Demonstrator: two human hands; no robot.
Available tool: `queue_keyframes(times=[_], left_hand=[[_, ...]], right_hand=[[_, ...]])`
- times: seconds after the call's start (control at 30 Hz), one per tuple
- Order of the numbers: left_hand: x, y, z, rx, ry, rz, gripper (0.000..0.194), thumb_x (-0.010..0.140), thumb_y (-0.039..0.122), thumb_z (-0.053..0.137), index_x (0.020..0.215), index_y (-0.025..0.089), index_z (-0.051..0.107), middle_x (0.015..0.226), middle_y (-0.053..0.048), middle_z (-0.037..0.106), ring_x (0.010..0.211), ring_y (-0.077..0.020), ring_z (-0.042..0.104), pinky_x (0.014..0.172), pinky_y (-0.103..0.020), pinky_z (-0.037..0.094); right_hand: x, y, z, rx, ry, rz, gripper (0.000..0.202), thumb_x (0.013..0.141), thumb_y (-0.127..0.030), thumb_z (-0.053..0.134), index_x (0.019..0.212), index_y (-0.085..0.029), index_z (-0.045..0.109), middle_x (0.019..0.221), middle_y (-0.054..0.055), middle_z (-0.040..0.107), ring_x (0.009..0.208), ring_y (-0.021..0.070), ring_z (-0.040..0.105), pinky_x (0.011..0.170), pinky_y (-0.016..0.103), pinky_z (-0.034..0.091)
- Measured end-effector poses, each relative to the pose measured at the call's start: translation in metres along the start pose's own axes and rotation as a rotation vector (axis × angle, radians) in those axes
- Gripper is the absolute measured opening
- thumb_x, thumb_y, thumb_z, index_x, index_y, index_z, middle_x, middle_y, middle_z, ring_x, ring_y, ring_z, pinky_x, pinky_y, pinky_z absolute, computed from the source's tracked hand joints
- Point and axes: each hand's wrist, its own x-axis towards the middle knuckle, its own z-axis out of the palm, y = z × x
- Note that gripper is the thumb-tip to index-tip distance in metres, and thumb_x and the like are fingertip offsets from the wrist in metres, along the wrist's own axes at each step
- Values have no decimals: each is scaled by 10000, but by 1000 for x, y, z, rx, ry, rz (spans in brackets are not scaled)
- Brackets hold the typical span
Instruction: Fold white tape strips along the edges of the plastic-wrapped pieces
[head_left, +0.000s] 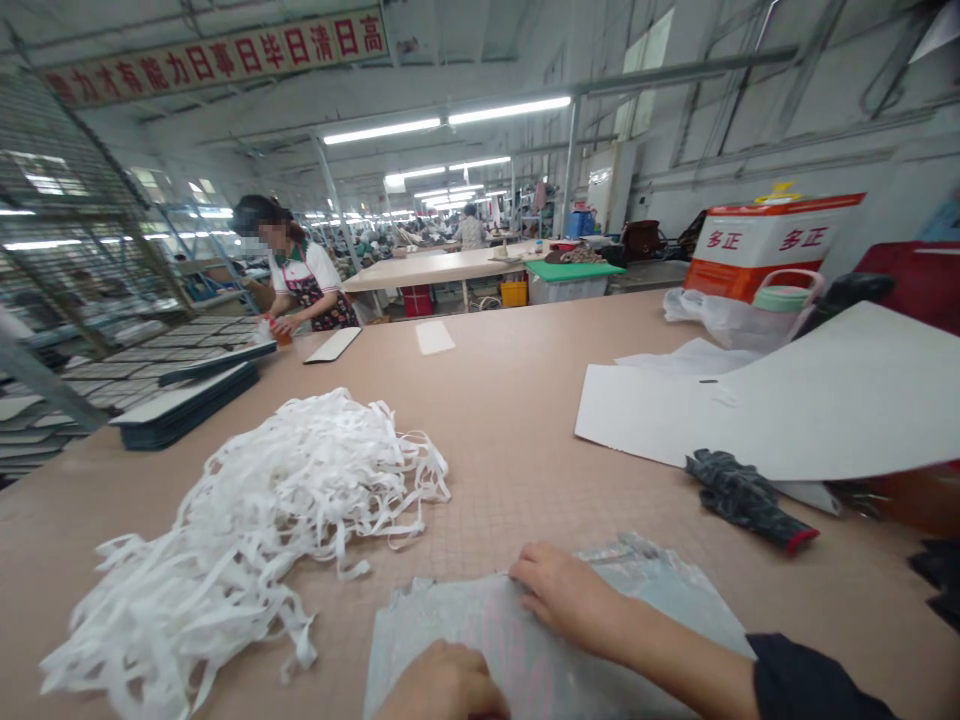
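Note:
A thin stack of greyish, see-through plastic sheets (510,640), perhaps bags, lies at the near edge of the table with crumpled far corners. My right hand (562,600) reaches across it from the right, its bent fingers closed at the far edge of the plastic. Low in the picture, my left hand (446,685) is curled over the near part of the same plastic. Its fingertips are hidden beneath the hand and the frame cuts it off. To the left spreads a tangled heap of white fabric strips (300,500).
On the right lie a dark knit glove (750,500) and a large white board (787,410), with an orange-and-white box (772,240) behind. Dark-edged panels (191,405) are piled at the left. A co-worker (304,270) stands across the table (510,390).

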Motion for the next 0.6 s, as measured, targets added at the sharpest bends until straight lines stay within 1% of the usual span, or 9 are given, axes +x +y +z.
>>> queue_keyframes(times=[0.07,0.13,0.2,0.27,0.33,0.4,0.47,0.53,0.6], left_hand=[[7,-10,-14,7,81,-119,119,780,229,534,816,244,647,767,-9,643,730,-150,584,654,-226,430],[10,-26,-25,47,256,-237,182,777,171,487,879,227,627,861,-29,632,829,-170,570,732,-263,434],[10,-47,-33,135,437,-277,246,781,152,445,965,211,597,956,-59,611,914,-189,548,796,-312,430],[11,-69,-41,275,593,-288,305,793,150,413,1061,193,552,1038,-88,585,987,-210,521,857,-369,406],[11,-89,-51,432,702,-327,346,810,148,387,1134,172,505,1110,-110,557,1053,-225,489,927,-427,347],[11,-104,-65,576,736,-379,367,822,160,386,1177,162,476,1189,-126,517,1124,-244,441,982,-474,264],[10,-117,-78,685,706,-427,396,819,187,418,1213,179,453,1284,-125,445,1205,-270,356,1010,-504,188],[5,-130,-88,758,658,-488,445,798,214,465,1242,205,430,1354,-113,363,1260,-296,262,1018,-530,125],[-2,-145,-93,796,611,-580,483,773,220,496,1250,213,423,1380,-113,318,1279,-315,210,1014,-552,81]], right_hand=[[20,-4,2,10,21,-39,181,753,-147,490,888,-165,609,939,81,596,885,207,538,733,272,394],[45,-10,2,39,65,-45,182,759,-141,484,883,-166,615,921,74,603,865,197,547,721,261,394],[75,-16,2,73,126,-16,189,775,-140,474,900,-167,612,922,68,605,861,187,550,725,254,392],[104,-22,3,82,195,39,226,800,-137,448,982,-154,581,983,89,589,915,196,532,759,271,386],[129,-27,6,77,301,61,268,823,-121,408,1056,-143,539,1088,127,545,1015,222,479,825,322,360],[146,-31,9,103,374,5,241,823,-104,404,1003,-147,560,1139,142,520,1083,244,425,882,380,315],[153,-36,12,149,376,-94,161,804,-110,454,860,-160,597,1086,116,561,1076,237,432,912,394,286],[149,-37,9,176,337,-154,90,778,-138,510,765,-165,595,954,76,612,990,204,493,892,357,317],[133,-30,-2,274,330,-149,95,797,-184,495,759,-167,581,841,47,626,866,169,543,819,310,379]])
